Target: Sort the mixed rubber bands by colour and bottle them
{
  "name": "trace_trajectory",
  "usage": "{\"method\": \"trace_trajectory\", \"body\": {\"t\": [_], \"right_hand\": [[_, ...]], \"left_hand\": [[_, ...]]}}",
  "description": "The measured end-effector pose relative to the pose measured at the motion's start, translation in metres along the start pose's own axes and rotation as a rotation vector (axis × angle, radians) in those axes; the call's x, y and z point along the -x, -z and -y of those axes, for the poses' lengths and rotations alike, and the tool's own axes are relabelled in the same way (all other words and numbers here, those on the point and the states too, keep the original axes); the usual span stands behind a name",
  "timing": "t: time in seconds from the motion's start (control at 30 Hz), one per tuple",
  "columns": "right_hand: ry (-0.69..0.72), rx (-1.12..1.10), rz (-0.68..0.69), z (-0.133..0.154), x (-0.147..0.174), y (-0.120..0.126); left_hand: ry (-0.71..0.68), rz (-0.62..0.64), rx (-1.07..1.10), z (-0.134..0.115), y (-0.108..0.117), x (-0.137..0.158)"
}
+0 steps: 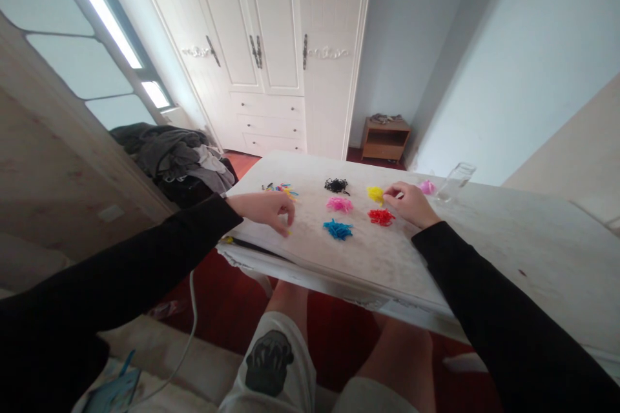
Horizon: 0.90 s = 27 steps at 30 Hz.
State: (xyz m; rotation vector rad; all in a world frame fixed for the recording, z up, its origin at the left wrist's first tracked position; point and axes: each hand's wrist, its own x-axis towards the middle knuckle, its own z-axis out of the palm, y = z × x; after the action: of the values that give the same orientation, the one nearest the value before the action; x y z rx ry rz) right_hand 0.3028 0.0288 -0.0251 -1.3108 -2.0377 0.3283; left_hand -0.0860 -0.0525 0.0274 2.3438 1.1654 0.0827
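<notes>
On the white table [504,239], toward the right, the right hand [405,202] draws its fingers together at the right edge of the yellow pile [374,194] (whether anything is gripped, I cannot tell). Well apart, at left, the left hand [267,209] curls above a yellow bit [289,232], its hold unclear; the blue pile [338,230] lies between.

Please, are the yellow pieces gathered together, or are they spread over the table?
Gathered: the yellow pieces form one compact heap on the table, next to the right hand.
</notes>
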Motion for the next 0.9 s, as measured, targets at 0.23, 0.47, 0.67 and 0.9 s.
{"method": "trace_trajectory", "body": {"t": [0.23,0.47,0.67,0.9], "right_hand": [[0.002,-0.009,-0.004,0.003,0.002,0.001],[-0.014,-0.001,0.004,0.005,0.002,0.002],[-0.002,0.001,-0.003,0.008,0.002,0.002],[-0.032,-0.016,0.001,0.003,0.001,0.005]], "left_hand": [[0.015,0.028,0.058,0.002,-0.007,-0.001],[0.212,-0.273,-0.159,0.019,-0.004,-0.01],[0.291,-0.545,0.067,0.004,0.007,-0.021],[0.222,-0.356,1.358,-0.021,0.003,-0.072]]}}
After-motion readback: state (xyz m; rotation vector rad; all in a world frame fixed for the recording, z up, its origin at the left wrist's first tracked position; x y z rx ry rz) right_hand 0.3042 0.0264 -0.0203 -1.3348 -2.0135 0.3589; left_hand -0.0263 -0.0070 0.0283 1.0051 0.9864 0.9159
